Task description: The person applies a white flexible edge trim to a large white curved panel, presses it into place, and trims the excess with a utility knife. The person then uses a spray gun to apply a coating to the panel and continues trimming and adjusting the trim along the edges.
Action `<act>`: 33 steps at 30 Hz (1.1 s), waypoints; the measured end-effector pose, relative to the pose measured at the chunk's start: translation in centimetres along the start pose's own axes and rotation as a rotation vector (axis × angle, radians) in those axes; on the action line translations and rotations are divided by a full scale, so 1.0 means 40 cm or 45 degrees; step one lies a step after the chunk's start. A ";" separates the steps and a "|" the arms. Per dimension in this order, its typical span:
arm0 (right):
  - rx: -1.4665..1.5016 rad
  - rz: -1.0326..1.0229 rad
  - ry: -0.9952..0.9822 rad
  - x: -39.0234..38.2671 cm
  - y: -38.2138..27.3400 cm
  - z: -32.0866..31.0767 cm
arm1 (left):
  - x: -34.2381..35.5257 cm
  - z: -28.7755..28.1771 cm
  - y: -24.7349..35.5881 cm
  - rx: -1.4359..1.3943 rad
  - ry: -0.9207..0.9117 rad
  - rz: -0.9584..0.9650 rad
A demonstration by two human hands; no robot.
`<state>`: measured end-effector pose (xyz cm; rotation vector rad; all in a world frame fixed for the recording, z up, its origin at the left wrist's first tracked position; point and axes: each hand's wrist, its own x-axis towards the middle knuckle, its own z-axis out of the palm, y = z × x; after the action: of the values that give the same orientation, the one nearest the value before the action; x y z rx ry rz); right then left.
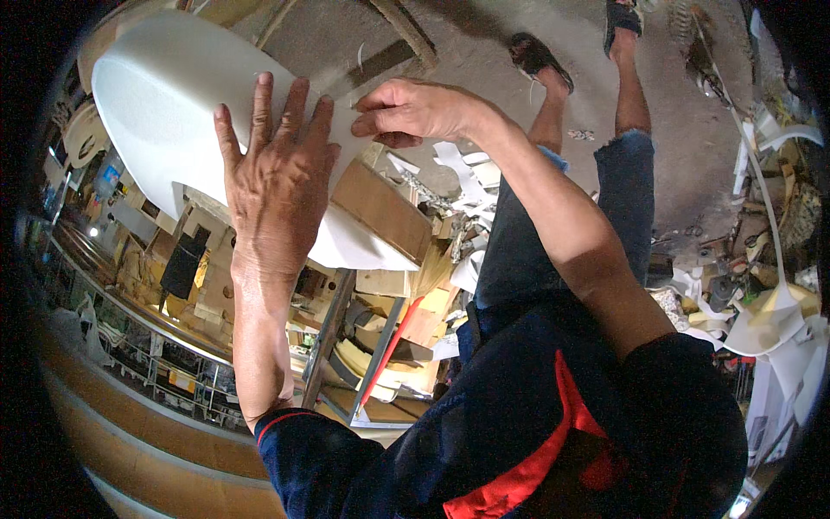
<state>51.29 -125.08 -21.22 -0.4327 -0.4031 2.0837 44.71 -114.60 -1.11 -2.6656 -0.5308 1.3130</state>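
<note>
A large white piece (164,104) with a smooth, rounded surface, perhaps a foam-covered seat or shell, fills the upper left. My left hand (281,169) lies on it with the fingers stretched and spread. At the right edge of the white piece is my right hand (411,111), its fingers curled and pressed together. Whatever may be between those fingers is too small or hidden to make out. A brown wooden block or panel (385,208) sits against the white piece below my right hand.
White scraps (458,173) litter the floor beside my legs. A shelf with foam and wood offcuts (372,355) stands below the white piece, next to a red strip (393,346). More white offcuts (769,324) pile up at the right. A wooden bar (405,30) is at the top.
</note>
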 end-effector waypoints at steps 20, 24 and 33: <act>0.240 0.166 0.061 -0.001 0.069 -0.005 | -0.085 -0.002 0.091 -0.203 -0.265 0.163; -0.165 0.177 0.572 -0.019 0.022 -0.054 | -0.139 -0.034 0.071 -0.358 -0.143 0.305; -0.965 -0.889 1.087 0.134 -0.146 0.092 | -0.171 0.131 -0.173 -0.930 0.966 -0.866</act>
<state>51.27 -117.95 -16.17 -1.3339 -0.6808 0.8811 35.00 -110.86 2.56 -2.7059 -1.7836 -0.1325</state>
